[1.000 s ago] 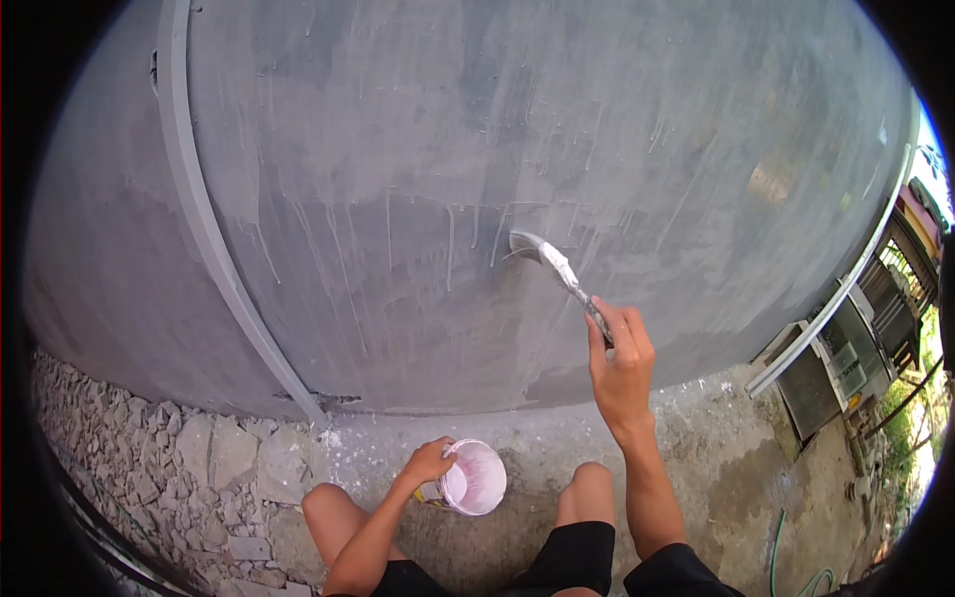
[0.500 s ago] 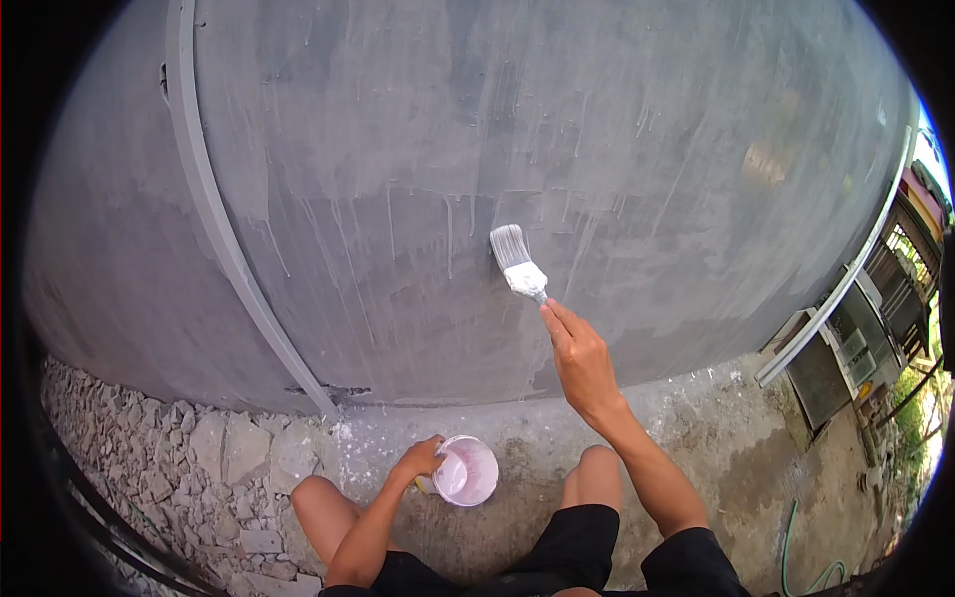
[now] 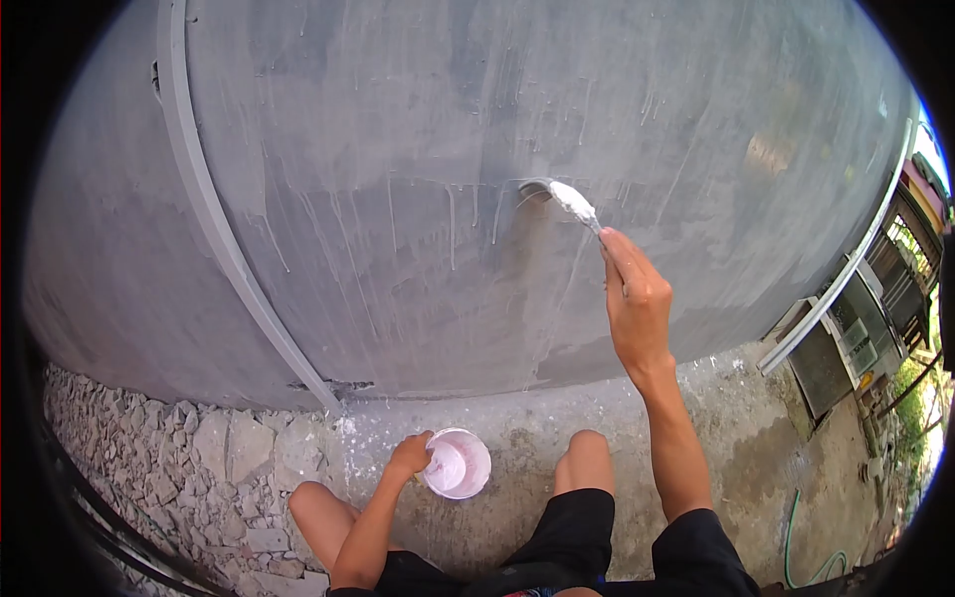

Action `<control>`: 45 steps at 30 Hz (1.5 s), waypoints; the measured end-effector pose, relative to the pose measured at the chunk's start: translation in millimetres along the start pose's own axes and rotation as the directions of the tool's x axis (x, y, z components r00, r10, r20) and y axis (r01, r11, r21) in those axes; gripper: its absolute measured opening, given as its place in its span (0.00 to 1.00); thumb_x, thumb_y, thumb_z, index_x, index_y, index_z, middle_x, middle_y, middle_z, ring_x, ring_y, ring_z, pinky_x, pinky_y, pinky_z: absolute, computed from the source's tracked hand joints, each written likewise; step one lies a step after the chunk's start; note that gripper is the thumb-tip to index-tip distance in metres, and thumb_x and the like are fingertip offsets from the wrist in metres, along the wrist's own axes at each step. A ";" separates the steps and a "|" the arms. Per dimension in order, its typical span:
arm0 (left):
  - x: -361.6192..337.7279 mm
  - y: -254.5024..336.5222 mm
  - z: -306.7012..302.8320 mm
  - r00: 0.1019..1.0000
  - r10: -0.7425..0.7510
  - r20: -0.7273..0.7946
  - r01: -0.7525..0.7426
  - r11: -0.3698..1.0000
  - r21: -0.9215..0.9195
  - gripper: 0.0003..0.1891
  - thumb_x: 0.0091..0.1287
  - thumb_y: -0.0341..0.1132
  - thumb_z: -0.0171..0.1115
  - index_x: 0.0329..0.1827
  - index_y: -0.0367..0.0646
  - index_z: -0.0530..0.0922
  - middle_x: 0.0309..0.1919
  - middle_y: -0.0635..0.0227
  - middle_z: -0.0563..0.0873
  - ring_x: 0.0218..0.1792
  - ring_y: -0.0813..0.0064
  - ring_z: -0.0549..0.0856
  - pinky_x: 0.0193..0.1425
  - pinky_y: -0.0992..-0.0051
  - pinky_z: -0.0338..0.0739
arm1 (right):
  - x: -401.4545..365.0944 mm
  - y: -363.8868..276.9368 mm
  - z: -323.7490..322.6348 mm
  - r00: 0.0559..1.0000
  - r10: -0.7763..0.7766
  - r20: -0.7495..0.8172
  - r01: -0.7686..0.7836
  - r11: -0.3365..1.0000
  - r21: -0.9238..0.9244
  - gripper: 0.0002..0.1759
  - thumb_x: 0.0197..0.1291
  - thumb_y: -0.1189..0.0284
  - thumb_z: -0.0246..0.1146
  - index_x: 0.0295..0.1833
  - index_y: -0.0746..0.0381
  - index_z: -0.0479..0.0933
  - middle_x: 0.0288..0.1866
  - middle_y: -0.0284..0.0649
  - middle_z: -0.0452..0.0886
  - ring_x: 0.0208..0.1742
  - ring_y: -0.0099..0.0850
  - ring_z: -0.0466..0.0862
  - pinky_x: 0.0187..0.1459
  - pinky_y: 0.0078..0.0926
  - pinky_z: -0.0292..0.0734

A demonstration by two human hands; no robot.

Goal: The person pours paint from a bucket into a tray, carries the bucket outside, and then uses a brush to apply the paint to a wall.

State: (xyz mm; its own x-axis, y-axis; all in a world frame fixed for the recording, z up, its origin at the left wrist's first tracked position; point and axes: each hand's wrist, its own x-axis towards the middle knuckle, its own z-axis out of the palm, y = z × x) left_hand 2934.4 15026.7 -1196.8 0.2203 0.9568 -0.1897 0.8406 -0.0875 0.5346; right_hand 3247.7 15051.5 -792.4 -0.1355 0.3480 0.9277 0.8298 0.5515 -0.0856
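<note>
My right hand is closed round the handle of a paintbrush, whose base is coated in white. The brush's bristles bend against the grey wall, near a horizontal line from which pale drips run down. Low in the view, my left hand grips the rim of a small pinkish-white bucket. Inside the bucket there is whitish liquid, and it hangs between my knees, over the concrete.
A grey pipe runs down the wall at the left, and a pale pole slants at the right. Broken rubble covers the ground at left. A green hose lies at the lower right.
My right hand and the brush have moved up and to the right along the wall, and the bristles now bend more. The bucket and my left hand have shifted slightly left and up in view.
</note>
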 end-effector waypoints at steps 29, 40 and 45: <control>-13.6 11.1 -32.9 0.985 -0.016 0.172 0.029 0.997 -0.074 0.25 0.59 0.42 0.69 0.60 0.48 0.76 0.49 0.52 0.86 0.53 0.50 0.83 0.57 0.57 0.78 | -313.2 -56.5 61.6 0.366 0.032 0.930 -0.576 0.793 0.200 0.17 0.58 0.85 0.57 0.53 0.71 0.78 0.44 0.60 0.83 0.45 0.56 0.83 0.46 0.46 0.78; -15.8 23.0 -33.9 0.960 0.108 0.260 -0.060 0.981 -0.186 0.30 0.56 0.39 0.72 0.63 0.49 0.75 0.52 0.53 0.85 0.54 0.49 0.83 0.59 0.58 0.77 | -388.4 -72.4 103.8 0.346 -0.116 0.931 -0.435 0.860 0.269 0.18 0.55 0.88 0.51 0.51 0.71 0.77 0.45 0.59 0.82 0.46 0.55 0.83 0.47 0.48 0.80; -16.9 8.4 -24.8 0.977 0.143 0.161 -0.123 0.984 -0.128 0.28 0.57 0.39 0.70 0.64 0.51 0.75 0.52 0.54 0.85 0.54 0.51 0.83 0.58 0.57 0.78 | -354.2 -62.0 81.8 0.321 0.148 0.936 -0.687 0.716 0.122 0.15 0.60 0.84 0.57 0.52 0.70 0.80 0.38 0.53 0.86 0.38 0.44 0.87 0.43 0.36 0.82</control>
State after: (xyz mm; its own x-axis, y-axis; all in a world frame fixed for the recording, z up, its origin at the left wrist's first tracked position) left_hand 2925.5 15016.6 -1168.7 0.4151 0.8772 -0.2412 0.7366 -0.1685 0.6550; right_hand 3200.0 14956.1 -1145.4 -0.4273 0.9024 -0.0553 0.6212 0.2486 -0.7432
